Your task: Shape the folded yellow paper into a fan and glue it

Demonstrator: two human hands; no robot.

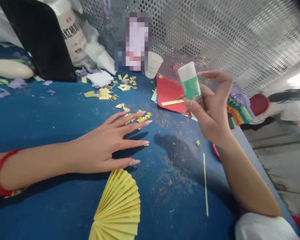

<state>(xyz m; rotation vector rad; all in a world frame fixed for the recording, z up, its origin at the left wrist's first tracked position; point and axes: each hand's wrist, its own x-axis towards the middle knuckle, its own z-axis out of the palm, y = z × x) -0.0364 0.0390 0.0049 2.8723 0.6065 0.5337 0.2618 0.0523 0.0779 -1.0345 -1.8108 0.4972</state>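
Note:
My left hand [102, 143] lies flat on the blue table [165, 186] with its long-nailed fingers spread, holding nothing. Its fingertips are beside a scatter of yellow paper scraps [138, 117]. Just below the palm rests a pleated yellow paper fan [117, 206], not touching the hand. My right hand [210, 113] is raised above the table, gripping a green-and-white glue stick [190, 81] with its white end up. Behind that hand lie a red paper sheet [168, 93] with a yellow strip [172, 102] on it, and a multicoloured pleated paper fan [238, 110]. A thin yellow strip [205, 183] lies below.
A white paper cup [153, 64], a black folder-like object [40, 40] and a labelled white bottle [72, 33] stand at the far side, before a perforated metal screen [240, 40]. Purple paper scraps [17, 83] lie left. A co-worker's white sleeve [287, 111] shows beyond the right table edge.

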